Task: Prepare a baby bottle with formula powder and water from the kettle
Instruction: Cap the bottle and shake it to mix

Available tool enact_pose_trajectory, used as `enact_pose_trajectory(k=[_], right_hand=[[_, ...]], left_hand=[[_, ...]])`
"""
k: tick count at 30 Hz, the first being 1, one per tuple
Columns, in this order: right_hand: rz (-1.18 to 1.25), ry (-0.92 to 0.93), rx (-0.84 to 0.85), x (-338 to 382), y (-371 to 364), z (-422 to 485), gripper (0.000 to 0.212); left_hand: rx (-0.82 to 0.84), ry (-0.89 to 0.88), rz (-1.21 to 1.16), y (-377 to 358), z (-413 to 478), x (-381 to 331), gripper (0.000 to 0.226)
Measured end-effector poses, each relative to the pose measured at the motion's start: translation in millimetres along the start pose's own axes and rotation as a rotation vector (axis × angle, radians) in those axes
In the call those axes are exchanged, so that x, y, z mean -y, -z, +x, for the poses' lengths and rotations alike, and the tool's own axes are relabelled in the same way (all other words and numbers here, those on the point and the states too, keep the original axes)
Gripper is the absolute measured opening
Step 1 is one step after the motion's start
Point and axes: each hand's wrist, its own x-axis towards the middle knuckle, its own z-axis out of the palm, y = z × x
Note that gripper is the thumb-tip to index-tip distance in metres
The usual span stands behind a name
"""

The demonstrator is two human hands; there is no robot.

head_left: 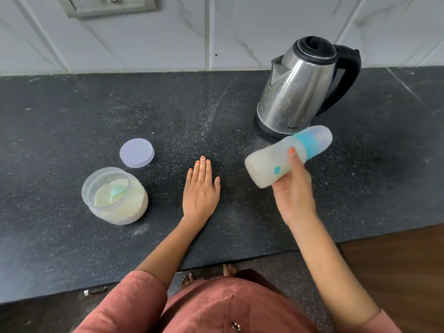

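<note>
Dark stone counter [96, 104]. Bottle [264, 164] capped, milky, tilted, at 3 o'clock; kettle [298, 87] at 1 o'clock. Right hand [295, 191] curls round bottle's middle; left hand [200, 191] flat, empty. Probably light, smooth, rigid plastic; mid-body hold suits.

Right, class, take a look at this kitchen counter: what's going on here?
A person stands at a dark counter making up a feed. The right hand grips a capped baby bottle of milky liquid, tilted in the air in front of the kettle; its blur suggests shaking. The left hand lies flat on the counter. The formula jar stands open with a scoop in the powder, its lid lying just behind it.
</note>
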Motion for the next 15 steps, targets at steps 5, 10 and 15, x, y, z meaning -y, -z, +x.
enact_pose_trajectory(k=[5,10,15], right_hand=[[-0.43,-0.132,0.133,-17.6,6.0,-18.6,0.052],[0.082,0.011,0.02,-0.4,-1.1,1.3,0.037],[-0.338,-0.168,0.163,-21.0,2.3,-16.9,0.066]], left_hand=[[0.006,-0.004,0.011,-0.3,1.3,-0.1,0.055],[0.002,0.004,0.002,0.3,0.4,-0.4,0.055],[0.018,-0.006,0.0,1.8,0.7,-0.6,0.055]])
